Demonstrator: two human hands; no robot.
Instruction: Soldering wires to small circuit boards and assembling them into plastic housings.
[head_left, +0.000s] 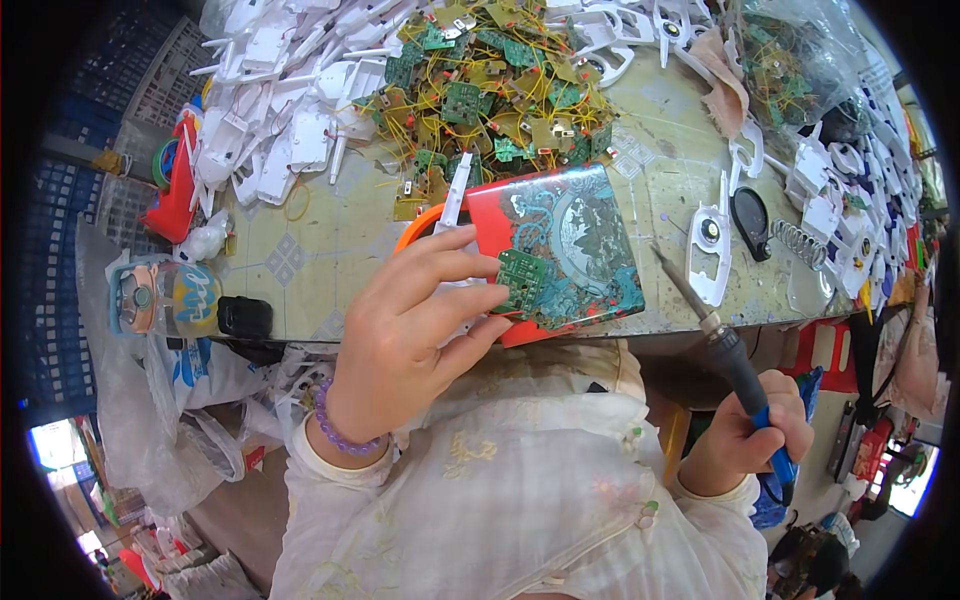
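My left hand (410,310) is closed on a small green circuit board (522,282), pinching its left edge between thumb and fingers. The board is over a red book or box (575,240) with a dark blue-green picture, at the table's near edge. Behind my left fingers a slim white plastic part (457,188) sticks up, its lower end hidden. In my right hand (757,435) is a soldering iron (728,352) with a blue and black handle. Its tip points up and left, to the right of the book and apart from the board.
A heap of circuit boards with yellow wires (490,90) covers the back middle. White plastic housings (265,120) are piled at the left, more at the right. One white housing (710,240), a black-rimmed lens (750,222) and a coiled metal spring (798,243) lie to the right.
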